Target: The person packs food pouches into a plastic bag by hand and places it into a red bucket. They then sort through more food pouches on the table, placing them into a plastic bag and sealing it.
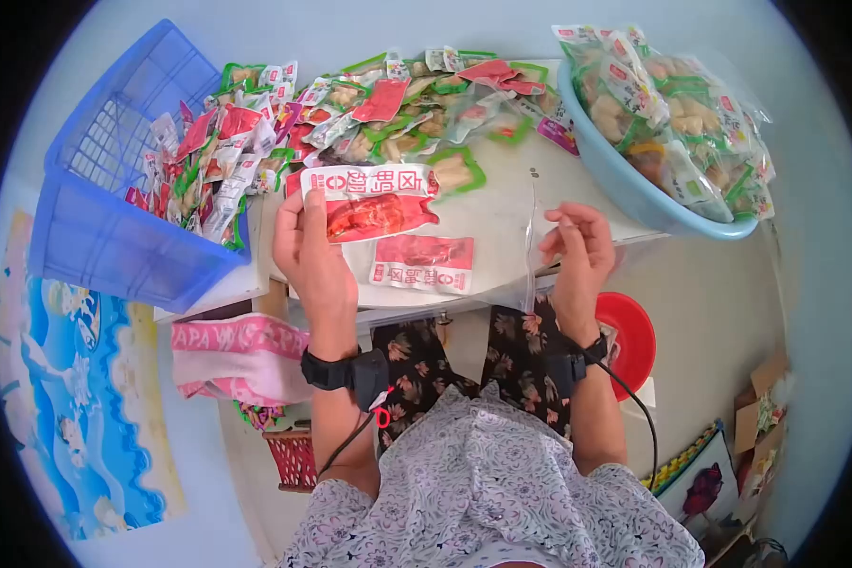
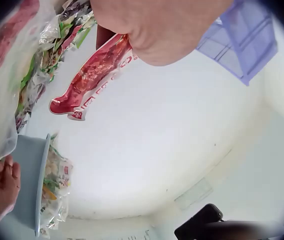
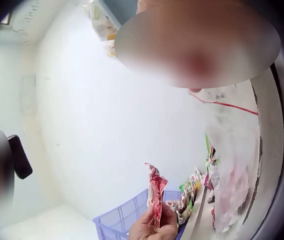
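My left hand (image 1: pixel 317 251) pinches a red-and-white food packet (image 1: pixel 379 213) by its left end, thumb in front, and holds it up over the table. Chinese characters and a picture of reddish-brown meat show on the packet. Below it, a similar packet (image 1: pixel 421 263) lies within a large clear plastic bag (image 1: pixel 502 270) spread at the table's front. My right hand (image 1: pixel 577 246) hovers by the bag's right side, fingers loosely bent, with nothing visible between them. In the right wrist view a blurred patch covers most of that hand.
A blue plastic basket (image 1: pixel 95 213) full of packets stands tilted at left. Several loose packets (image 1: pixel 398 133) are heaped along the table's back. A light-blue basin (image 1: pixel 625 194) piled with packets sits at right. On the floor is a red bucket (image 1: pixel 634 341).
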### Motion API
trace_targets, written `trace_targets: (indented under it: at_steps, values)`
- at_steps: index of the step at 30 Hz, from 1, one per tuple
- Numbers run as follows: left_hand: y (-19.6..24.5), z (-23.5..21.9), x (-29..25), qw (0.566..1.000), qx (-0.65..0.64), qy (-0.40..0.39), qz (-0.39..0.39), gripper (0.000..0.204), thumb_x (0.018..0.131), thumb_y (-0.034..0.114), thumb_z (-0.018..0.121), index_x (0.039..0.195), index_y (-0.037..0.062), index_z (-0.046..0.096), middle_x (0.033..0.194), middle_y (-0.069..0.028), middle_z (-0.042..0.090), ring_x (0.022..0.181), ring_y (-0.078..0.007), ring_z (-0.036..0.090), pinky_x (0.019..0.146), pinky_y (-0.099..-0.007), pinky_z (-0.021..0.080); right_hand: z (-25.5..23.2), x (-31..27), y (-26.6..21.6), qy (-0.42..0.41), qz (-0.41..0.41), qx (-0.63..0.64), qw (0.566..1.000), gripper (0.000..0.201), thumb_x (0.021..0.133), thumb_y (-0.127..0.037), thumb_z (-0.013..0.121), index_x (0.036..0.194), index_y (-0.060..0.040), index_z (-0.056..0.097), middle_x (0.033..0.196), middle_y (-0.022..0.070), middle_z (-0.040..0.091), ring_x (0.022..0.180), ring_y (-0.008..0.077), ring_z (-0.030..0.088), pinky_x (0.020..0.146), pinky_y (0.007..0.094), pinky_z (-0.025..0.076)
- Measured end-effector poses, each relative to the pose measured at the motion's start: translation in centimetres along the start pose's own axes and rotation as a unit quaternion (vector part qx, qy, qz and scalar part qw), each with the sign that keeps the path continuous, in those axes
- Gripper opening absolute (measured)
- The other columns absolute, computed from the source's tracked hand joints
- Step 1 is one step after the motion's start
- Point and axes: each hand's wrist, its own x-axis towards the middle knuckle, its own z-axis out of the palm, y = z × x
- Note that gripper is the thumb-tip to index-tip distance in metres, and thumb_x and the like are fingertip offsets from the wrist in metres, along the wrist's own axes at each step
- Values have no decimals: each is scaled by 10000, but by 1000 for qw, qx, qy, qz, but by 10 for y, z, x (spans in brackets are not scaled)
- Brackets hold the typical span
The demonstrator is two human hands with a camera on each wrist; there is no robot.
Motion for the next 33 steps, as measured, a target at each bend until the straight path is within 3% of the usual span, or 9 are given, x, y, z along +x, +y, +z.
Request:
trace_targets:
  at_steps: [2, 5, 8, 14, 17, 20, 27, 31, 33]
  values:
    - [4, 4, -3, 1000, 11, -22, -2, 160, 1044, 105, 633, 1141, -21, 652, 1010, -59, 721, 877, -72, 648, 820, -258, 527, 4, -3, -12, 56, -25, -12, 998, 169, 1023, -47, 603, 1188, -35, 637, 1018, 84, 723, 723, 105, 628, 605, 224, 472]
    - [8, 20, -22, 990, 80, -113, 26, 157, 1048, 106, 629, 1120, -30, 661, 992, -54, 723, 874, -54, 634, 805, -236, 509, -2, -6, -46, 13, -46, -79, 996, 183, 1008, -61, 646, 1187, -29, 652, 966, 50, 716, 691, 65, 582, 584, 207, 424]
    - [21, 38, -38, 957, 183, -224, 31, 149, 1035, 87, 648, 1126, -22, 693, 975, -13, 711, 878, -46, 623, 802, -219, 494, 8, -12, -69, -89, -59, -122, 987, 225, 971, -79, 709, 1189, -33, 675, 932, 15, 705, 673, 34, 537, 575, 208, 393]
    - [36, 63, -69, 895, 225, -384, 33, 130, 1001, 62, 671, 1092, -29, 690, 953, -44, 693, 865, -95, 638, 787, -256, 515, 21, -22, -89, -270, 83, -171, 944, 418, 839, -247, 873, 1139, -9, 705, 871, -5, 676, 663, 48, 496, 573, 243, 387]
    - [28, 62, -88, 912, 218, -346, 1, 121, 996, 54, 669, 1081, -31, 676, 936, -65, 692, 860, -106, 644, 783, -265, 519, 8, -29, -75, -279, 64, -187, 940, 473, 802, -297, 903, 1114, 4, 713, 868, 10, 682, 686, 77, 516, 605, 265, 417]
    - [13, 64, -105, 939, 197, -282, 12, 128, 1003, 65, 668, 1084, -32, 655, 937, -88, 696, 851, -111, 641, 767, -273, 520, -18, -36, -81, -302, 135, -189, 925, 446, 813, -245, 891, 1119, 24, 708, 921, 33, 710, 757, 99, 588, 680, 288, 484]
    - [-6, 79, -125, 962, 151, -224, 25, 130, 1031, 68, 652, 1115, -32, 650, 990, -15, 666, 901, -50, 595, 805, -227, 503, -61, -77, -73, -117, 186, -7, 976, 209, 914, -127, 784, 1050, -15, 672, 933, 27, 723, 742, 73, 629, 644, 209, 482]
    - [-23, 85, -134, 966, 110, -233, -26, 135, 1035, 55, 634, 1142, -27, 644, 1000, -26, 667, 876, -70, 598, 782, -248, 500, -67, -74, -76, 5, 166, -15, 986, 62, 995, -106, 688, 1007, -51, 663, 788, -46, 627, 578, -1, 498, 496, 152, 327]
    - [-19, 82, -130, 949, 187, -241, 80, 167, 1004, 53, 665, 1154, -18, 642, 1003, -58, 675, 877, -121, 616, 780, -283, 509, -71, -71, -79, 57, 142, 7, 988, 64, 1022, -122, 654, 991, -66, 658, 743, -60, 582, 569, 0, 490, 494, 157, 329]
